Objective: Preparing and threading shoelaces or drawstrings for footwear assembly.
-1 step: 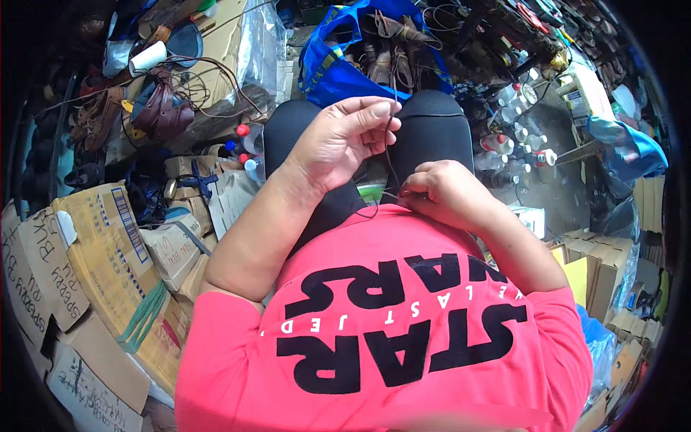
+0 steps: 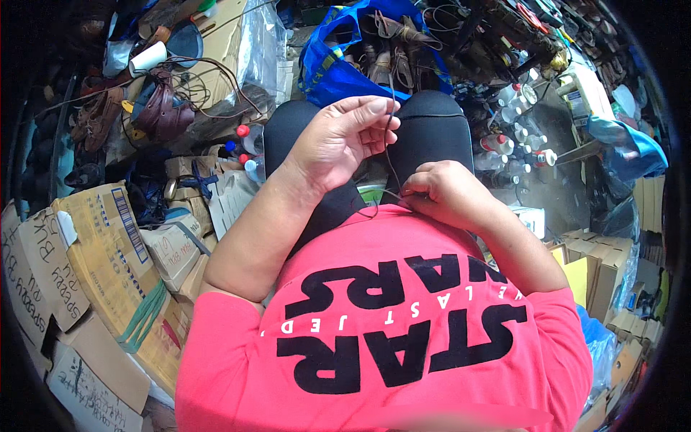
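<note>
Above my knees, my left hand (image 2: 347, 138) is raised with thumb and forefinger pinched on a thin dark cord (image 2: 389, 157). The cord's upper end sticks up past these fingertips, and its lower part runs down between my thighs toward my right hand. Low at my lap, my right hand (image 2: 445, 193) is closed, fingertips pressed together on the lower stretch of cord beside the shirt hem. A loose loop of the cord hangs just left of those fingers. Part of the right grip is hidden under the knuckles. Black coverings (image 2: 432, 133) lie over both knees.
Ahead of my knees stands a blue bag (image 2: 324, 72) of brown shoe-like pieces. Plastic bottles (image 2: 497, 144) stand to the right. A maroon leather piece (image 2: 167, 108), brown cords and a white cup (image 2: 147, 59) lie at left. Cardboard boxes (image 2: 101, 237) crowd both sides.
Almost nothing differs. The cord end above my left fingertips leans slightly more to the left, and my right fingers have shifted very slightly.
</note>
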`<state>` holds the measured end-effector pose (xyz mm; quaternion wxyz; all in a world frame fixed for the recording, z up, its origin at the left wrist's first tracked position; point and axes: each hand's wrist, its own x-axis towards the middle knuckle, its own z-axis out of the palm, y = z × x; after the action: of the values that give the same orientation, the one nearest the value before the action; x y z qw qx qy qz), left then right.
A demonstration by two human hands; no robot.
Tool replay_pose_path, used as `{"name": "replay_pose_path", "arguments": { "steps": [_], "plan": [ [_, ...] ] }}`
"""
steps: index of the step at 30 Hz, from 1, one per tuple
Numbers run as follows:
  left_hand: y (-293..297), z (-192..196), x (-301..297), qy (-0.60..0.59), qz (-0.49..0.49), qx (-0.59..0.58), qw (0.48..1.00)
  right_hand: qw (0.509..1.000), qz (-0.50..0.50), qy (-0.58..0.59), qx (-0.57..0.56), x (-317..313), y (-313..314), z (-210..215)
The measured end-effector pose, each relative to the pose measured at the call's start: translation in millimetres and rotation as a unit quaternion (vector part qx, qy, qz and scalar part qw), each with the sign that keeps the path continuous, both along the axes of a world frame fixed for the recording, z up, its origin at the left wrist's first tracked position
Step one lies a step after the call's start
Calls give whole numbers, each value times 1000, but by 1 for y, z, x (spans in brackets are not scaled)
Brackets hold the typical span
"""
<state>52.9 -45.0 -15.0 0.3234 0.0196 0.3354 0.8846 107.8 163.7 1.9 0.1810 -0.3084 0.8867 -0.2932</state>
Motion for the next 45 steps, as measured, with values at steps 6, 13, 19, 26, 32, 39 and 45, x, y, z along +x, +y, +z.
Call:
{"name": "replay_pose_path", "arguments": {
  "steps": [6, 13, 19, 26, 32, 39, 45],
  "plan": [
    [2, -2, 0, 25, 1, 8, 1000, 992, -42, -69, -96, 0, 9, -6],
    [4, -2, 4, -56, -12, 29, 998, 927, -236, -244, -162, -4, 48, -13],
    [12, -4, 10, -96, 60, -54, 992, 959, -262, -108, -25, -14, 65, -14],
    [-55, -1, -4, 14, 169, -80, 982, 950, -311, 21, 27, -22, 66, -17],
    [-33, -16, 32, -27, 6, -219, 975, 943, -297, 147, 29, -26, 63, -39],
    [-16, -25, 45, 25, -123, -272, 954, 938, -307, 155, 34, -28, 58, -44],
    [-14, -23, 39, 13, -135, -229, 964, 939, -312, 143, 9, -32, 64, -43]
  ]
}}
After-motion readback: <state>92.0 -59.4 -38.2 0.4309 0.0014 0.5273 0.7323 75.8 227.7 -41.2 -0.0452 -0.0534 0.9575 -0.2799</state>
